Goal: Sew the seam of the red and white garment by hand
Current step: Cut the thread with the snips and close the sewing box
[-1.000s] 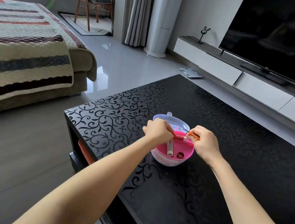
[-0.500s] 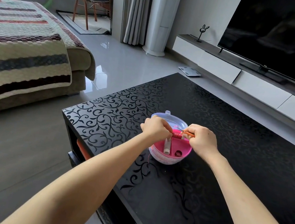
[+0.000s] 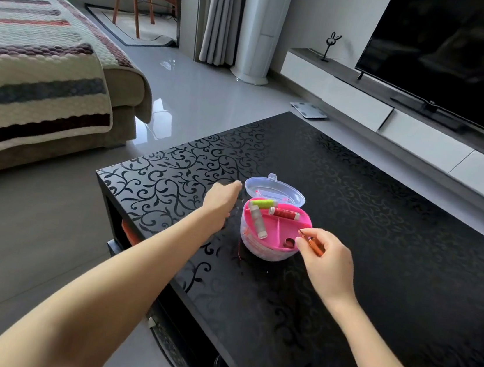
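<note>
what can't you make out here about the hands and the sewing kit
Head view only:
- Left hand: its fingertips are blurred and turned away, so a grip cannot be told.
- Orange-handled tool pinched by the right hand: too small to name, fingers cover its end.
- Sewing kit: the pink tray hides whatever lies beneath.
- Garment: not in frame.

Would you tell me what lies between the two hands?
The open pink sewing box with thread spools, between left hand and right hand, shown in the head view.
</note>
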Available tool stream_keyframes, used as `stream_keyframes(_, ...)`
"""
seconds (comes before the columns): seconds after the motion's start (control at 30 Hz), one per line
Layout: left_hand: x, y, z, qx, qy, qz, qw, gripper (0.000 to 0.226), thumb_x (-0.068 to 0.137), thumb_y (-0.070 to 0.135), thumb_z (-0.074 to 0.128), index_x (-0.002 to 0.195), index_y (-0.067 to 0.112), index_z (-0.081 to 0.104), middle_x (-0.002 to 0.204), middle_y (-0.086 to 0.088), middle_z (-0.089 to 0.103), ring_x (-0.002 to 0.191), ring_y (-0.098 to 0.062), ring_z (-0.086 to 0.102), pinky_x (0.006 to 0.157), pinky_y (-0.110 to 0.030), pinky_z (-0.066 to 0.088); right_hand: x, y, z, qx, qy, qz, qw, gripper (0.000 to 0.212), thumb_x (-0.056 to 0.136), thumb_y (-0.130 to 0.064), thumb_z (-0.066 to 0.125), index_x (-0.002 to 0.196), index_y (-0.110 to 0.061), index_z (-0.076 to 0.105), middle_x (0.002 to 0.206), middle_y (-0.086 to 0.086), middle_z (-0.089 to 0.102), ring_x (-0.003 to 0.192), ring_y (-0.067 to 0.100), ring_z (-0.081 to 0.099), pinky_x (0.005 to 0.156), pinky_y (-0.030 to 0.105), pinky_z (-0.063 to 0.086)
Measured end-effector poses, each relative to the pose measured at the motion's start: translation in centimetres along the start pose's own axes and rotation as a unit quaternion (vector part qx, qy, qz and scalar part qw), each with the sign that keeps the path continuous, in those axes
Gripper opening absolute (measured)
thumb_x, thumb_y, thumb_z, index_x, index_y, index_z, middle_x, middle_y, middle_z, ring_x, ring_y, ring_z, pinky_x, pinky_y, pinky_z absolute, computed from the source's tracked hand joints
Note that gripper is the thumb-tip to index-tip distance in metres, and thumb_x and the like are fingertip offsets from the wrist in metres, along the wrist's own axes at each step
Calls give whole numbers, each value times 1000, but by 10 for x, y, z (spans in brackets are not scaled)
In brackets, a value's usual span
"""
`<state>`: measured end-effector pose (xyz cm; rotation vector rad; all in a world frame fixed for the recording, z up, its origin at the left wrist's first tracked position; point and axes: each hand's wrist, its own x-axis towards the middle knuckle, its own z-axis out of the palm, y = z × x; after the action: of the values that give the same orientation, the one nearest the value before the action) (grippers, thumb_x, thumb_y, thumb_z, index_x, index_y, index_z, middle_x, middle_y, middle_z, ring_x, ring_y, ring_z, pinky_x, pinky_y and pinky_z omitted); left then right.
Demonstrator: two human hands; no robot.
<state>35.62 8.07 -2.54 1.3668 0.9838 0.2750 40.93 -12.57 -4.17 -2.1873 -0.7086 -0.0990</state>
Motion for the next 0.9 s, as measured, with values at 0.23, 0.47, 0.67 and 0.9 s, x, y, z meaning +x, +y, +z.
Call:
stream_keyframes(0.23, -47, -42, -22, 178, -150, 58, 971, 7, 83, 15, 62, 90, 12, 63, 92, -4, 65, 87, -19, 59, 74, -26, 47, -18, -10, 19, 21, 10, 42, 999, 7, 86, -24, 68, 83, -19, 65, 74, -8, 65, 71, 8, 61, 65, 29, 49)
stream_keyframes(0.47, -46, -52, -16, 303, -53, 233, 923, 11, 85, 16, 68, 88, 7, 73, 88, -4, 72, 74, -10, 57, 66, -17, 41, -21, -22, 20, 20, 18, 36, 999, 10, 87, -23, 67, 79, -19, 63, 72, -8, 63, 70, 9, 60, 65, 32, 51)
stream_keyframes(0.67, -50, 0, -7, 312, -25, 393, 865, 8, 82, 10, 70, 83, 6, 77, 78, -6, 72, 70, -19, 58, 74, -30, 47, -11, -23, 10, 22, 14, 54, 998, 10, 86, -22, 67, 78, -17, 65, 71, -8, 63, 70, 11, 59, 63, 30, 45)
stream_keyframes(0.9, -45, 57, 12, 368, -204, 338, 842, 48, 79, -12, 44, 112, 12, 71, 130, -1, 61, 120, -13, 54, 88, -17, 43, 4, -34, 1, 32, -2, 90, 995, 27, 84, -23, 62, 61, -11, 54, 56, -5, 52, 55, 12, 46, 51, 29, 33)
